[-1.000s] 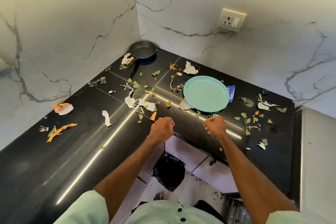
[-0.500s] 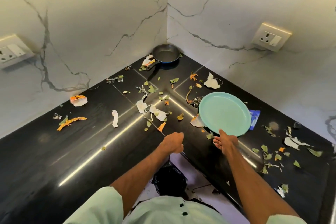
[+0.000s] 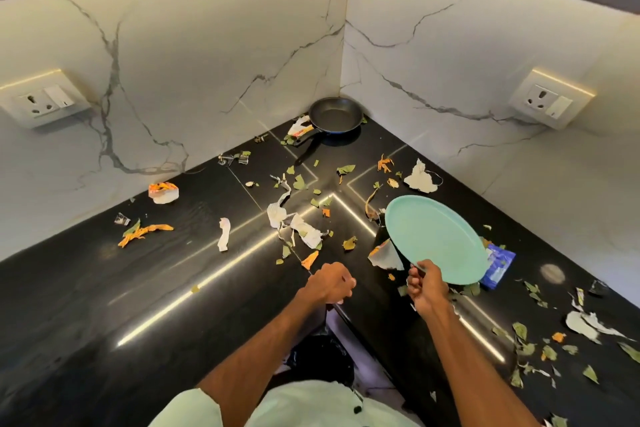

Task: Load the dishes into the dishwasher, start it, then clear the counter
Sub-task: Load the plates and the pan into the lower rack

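Note:
My right hand (image 3: 426,288) pinches the near rim of a mint-green plate (image 3: 438,237), which is tilted up off the black counter (image 3: 104,305). To its left, my left hand (image 3: 329,282) is curled into a fist at the counter's inner corner edge and holds nothing that I can see. A small black frying pan (image 3: 334,114) sits in the far corner, its handle pointing toward me. The dishwasher is out of view.
Torn paper (image 3: 294,224), green leaf bits (image 3: 299,182), orange peel (image 3: 143,232) and wrappers (image 3: 162,191) litter the counter. A blue packet (image 3: 498,263) lies under the plate's right side. Marble walls carry two sockets (image 3: 45,102) (image 3: 550,102). A black bin bag (image 3: 318,354) sits below.
My right hand went from a fist to gripping the plate's rim and lifted the plate off the counter. The camera view swung left. My left hand stayed curled near the edge.

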Available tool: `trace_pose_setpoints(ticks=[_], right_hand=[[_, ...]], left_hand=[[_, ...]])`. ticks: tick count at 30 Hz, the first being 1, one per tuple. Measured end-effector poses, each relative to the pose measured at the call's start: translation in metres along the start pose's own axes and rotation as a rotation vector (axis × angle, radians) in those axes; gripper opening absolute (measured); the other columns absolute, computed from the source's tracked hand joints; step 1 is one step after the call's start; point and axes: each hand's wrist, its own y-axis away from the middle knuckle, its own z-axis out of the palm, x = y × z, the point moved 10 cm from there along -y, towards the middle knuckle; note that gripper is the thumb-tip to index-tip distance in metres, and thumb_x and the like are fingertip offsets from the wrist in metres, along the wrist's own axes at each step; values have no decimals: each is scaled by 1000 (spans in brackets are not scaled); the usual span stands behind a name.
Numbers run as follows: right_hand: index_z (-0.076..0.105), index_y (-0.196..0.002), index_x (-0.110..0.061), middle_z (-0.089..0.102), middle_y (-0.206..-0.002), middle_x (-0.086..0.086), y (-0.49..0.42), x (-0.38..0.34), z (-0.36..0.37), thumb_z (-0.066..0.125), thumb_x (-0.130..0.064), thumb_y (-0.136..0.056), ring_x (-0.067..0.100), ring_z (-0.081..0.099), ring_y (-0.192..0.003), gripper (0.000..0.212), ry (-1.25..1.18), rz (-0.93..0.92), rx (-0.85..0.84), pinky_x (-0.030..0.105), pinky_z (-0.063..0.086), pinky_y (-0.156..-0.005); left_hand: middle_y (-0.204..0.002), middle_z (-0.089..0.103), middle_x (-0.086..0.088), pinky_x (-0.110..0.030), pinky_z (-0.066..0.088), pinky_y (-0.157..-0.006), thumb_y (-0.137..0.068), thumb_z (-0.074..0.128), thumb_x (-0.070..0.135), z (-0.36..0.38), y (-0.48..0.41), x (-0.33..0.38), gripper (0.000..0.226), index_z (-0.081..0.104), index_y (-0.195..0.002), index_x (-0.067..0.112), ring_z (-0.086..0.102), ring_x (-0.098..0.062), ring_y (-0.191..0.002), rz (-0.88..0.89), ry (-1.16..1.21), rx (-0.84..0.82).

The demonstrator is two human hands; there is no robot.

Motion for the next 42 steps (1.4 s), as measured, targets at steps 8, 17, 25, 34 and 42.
trace_pose_setpoints(ticks=[8,17,25,34,42], right_hand=[[59,-83,-4,57,-61,8,58,-28,74,57,-12,-82,9,37,-35,9,-11,-172,-25,17,25,-34],[67,-99,4,71,-73,22,87,-21,127,55,-16,-83,16,51,-45,28,84,-263,-40,25,33,-45],[61,-121,-5,76,-93,19,81,3,162,51,-13,-92,28,75,-82,32,90,-213,-116,33,55,-68],[60,-123,-10,77,-100,15,69,28,175,51,-11,-95,29,76,-90,29,16,-163,-65,36,56,-71],[60,-124,-11,77,-98,13,49,35,176,53,-15,-97,27,76,-89,27,29,-140,-23,34,55,-69]], left_hand=[[-104,77,-3,-33,60,-79,-104,34,55,-72,-12,25,57,65,-120,10,74,-21,-87,32,794,25],[-100,77,0,-34,59,-79,-106,43,39,-131,-22,-21,39,69,-115,11,73,-20,-84,16,936,134],[-89,77,-1,-29,59,-62,-94,53,4,-188,-47,-78,21,71,-104,8,71,-16,-70,-71,621,340],[-100,63,-4,-41,56,-81,-87,56,11,-303,-127,-79,16,57,-103,14,61,-21,-90,-84,-24,595],[-133,52,-20,-45,48,-102,-90,71,28,-337,-225,-34,63,42,-136,-3,53,-35,-124,-35,-262,513]])
